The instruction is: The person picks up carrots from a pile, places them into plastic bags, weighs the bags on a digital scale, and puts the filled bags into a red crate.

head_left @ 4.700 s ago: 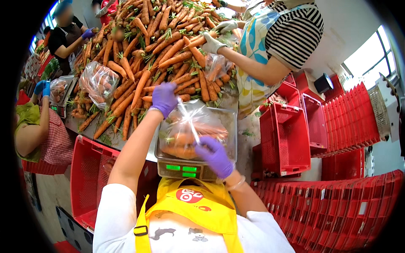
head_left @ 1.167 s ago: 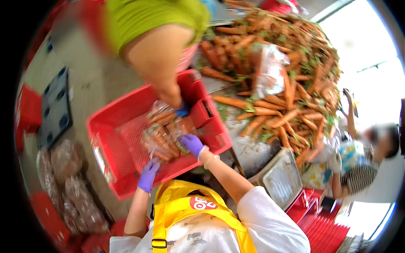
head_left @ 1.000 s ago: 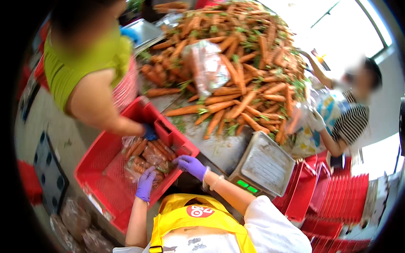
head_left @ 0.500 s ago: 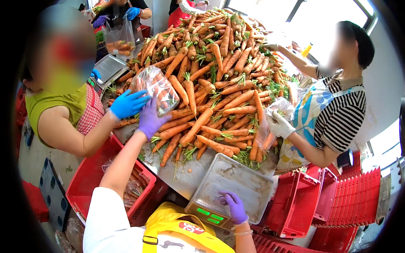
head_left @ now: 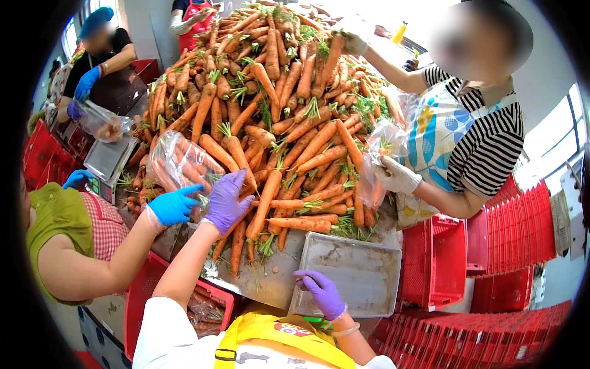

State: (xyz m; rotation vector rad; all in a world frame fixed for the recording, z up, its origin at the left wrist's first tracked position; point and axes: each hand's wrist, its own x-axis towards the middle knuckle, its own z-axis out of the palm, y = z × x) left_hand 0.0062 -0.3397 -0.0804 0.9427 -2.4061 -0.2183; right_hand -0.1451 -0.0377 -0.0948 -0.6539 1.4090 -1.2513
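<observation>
My left hand [head_left: 228, 202], in a purple glove, reaches over the near side of a big carrot pile [head_left: 295, 135]. Its fingers stretch toward a carrot [head_left: 239, 157] with thumb apart; no firm grip shows. Just left of it lies a clear plastic bag of carrots [head_left: 178, 161], with a co-worker's blue-gloved hand [head_left: 173, 205] against its lower side. My right hand [head_left: 322, 294], also purple-gloved, hovers by the near left part of a metal scale tray [head_left: 350, 273]. Its fingers are loosely bent and hold nothing. Green display lights partly show under that hand.
At right, a co-worker in a striped shirt holds a clear bag [head_left: 372, 175] and reaches into the pile. Red crates [head_left: 433, 264] stand on the right. A red crate with bagged carrots [head_left: 212, 292] sits below my left arm. Another scale [head_left: 110, 157] stands at far left.
The view has shifted, bringing the far-left co-worker more into sight. My left hand has moved off the bag toward the loose carrots. The blue-gloved hand stays at the bag.
</observation>
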